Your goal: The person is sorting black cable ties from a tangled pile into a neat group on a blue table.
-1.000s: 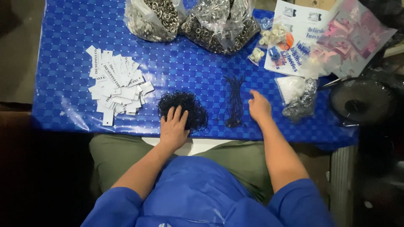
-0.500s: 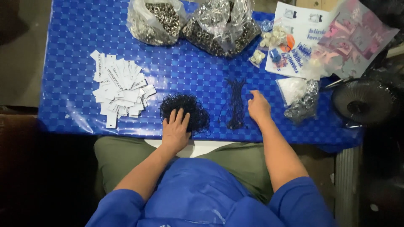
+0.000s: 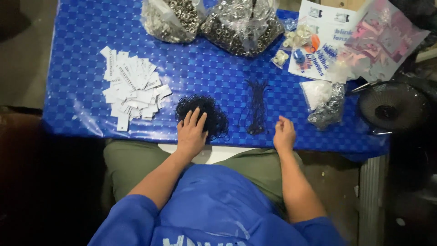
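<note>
- Left hand of mine lies flat, fingers spread open, on the near edge of a tangled pile of black cords; it presses on the pile without gripping anything.
- Right hand rests loosely curled at the near edge of the desk, holding nothing I can see.
- Between my hands, just left of the right one, lies a straightened bundle of black cords, running away from me.
- Left of the tangled pile, a heap of white paper tags is spread over the blue checked desk cover.
- At the far edge sit two clear bags of small metal rings, side by side.
- Right of the bundle lie a small white bag and a crinkled silvery bag, touching each other.
- Beyond them are printed sheets with small plastic bits on top, and a pink packet.
- Off the desk's right end stands a dark round fan.
</note>
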